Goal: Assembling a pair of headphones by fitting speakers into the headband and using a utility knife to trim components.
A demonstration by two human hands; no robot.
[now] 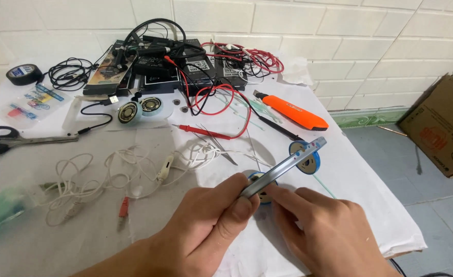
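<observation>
We note the left hand point(206, 225) clenched on the near end of a slim silver tool point(283, 166), thumb pressed on top. Its long axis runs from that grip up and rightward, away from us. The right hand point(324, 231) lies just right of the tool, fingers curled, fingertips touching a blue spool point(262, 187) beneath the tool; we cannot tell whether it grips the spool. Beyond the tool's far tip sits a second blue spool point(308, 161), then an orange knife point(295, 113), on the white-covered worktop point(359, 195).
</observation>
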